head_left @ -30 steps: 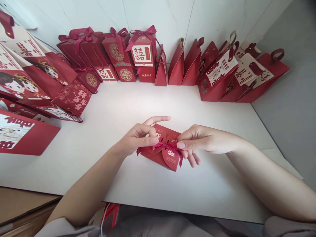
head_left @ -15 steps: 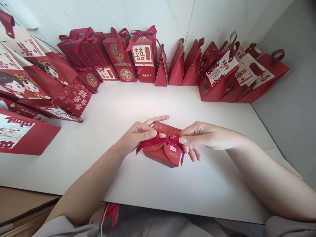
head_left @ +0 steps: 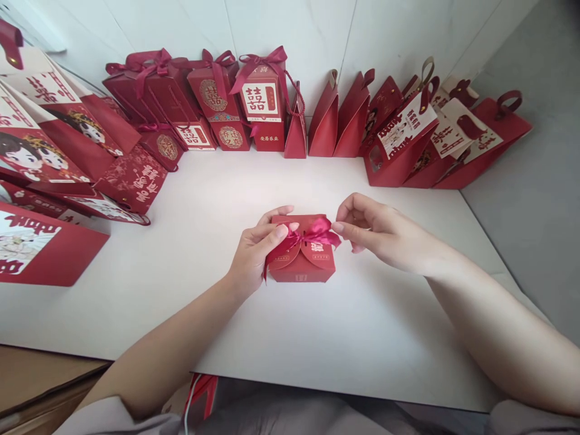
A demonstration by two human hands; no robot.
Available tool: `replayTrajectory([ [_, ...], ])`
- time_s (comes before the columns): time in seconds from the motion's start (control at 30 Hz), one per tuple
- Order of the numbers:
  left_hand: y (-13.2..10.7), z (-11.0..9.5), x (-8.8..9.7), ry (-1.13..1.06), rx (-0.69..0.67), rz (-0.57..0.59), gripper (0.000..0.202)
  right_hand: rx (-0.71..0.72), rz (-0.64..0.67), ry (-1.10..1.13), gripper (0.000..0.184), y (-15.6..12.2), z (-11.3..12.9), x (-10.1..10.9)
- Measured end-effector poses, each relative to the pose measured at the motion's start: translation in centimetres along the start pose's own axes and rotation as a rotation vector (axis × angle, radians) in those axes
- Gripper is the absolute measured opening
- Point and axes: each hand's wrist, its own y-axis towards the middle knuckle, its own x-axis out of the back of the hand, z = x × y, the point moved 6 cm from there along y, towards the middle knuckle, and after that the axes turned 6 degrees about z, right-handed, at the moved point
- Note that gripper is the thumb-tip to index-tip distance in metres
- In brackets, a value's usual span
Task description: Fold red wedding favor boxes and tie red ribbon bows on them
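Since half a second ago the small red box (head_left: 302,266) has turned to sit square and upright on the white table (head_left: 281,338), a little farther from me, and the ribbon (head_left: 312,232) has risen into a bow on its top; both of my hands have moved with it. My left hand (head_left: 256,251) cups the box's left side, fingers curled round its far corner and thumb pressed together with the forefinger on the left loop of ribbon; my right hand (head_left: 376,232) sits just to the right of the box, thumb and forefinger pinched shut on the tip of the right loop, the other fingers curled loosely and clear of the box. The box stands near the middle of the table, its two rounded flaps overlapping at the front under the bow, a double-happiness character showing on the right one. Along the far wall stand red gift boxes with bows (head_left: 260,103) and red paper bags (head_left: 408,145); more red bags with cartoon figures (head_left: 40,157) lie stacked at the left edge, well apart from the box.
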Motion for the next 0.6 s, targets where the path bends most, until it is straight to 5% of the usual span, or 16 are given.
replayTrajectory([
  [0.1, -0.2, -0.4, -0.1, 0.077, -0.101, -0.048, 0.019, -0.034, 0.038, -0.166, 0.03, -0.2, -0.2, -0.2],
  [0.3, -0.1, -0.3, -0.1, 0.071, -0.088, -0.029, 0.016, 0.074, 0.014, 0.056, 0.034, 1.0, -0.9, -0.9],
  [0.43, -0.2, -0.4, -0.1, 0.119, -0.101, -0.05, 0.018, 0.076, 0.218, 0.259, 0.037, 1.3, -1.0, -2.4],
  [0.6, -0.4, -0.3, -0.4, 0.128, -0.11, -0.079, 0.015, 0.033, 0.2, 0.241, 0.026, 0.5, -0.2, -2.6],
])
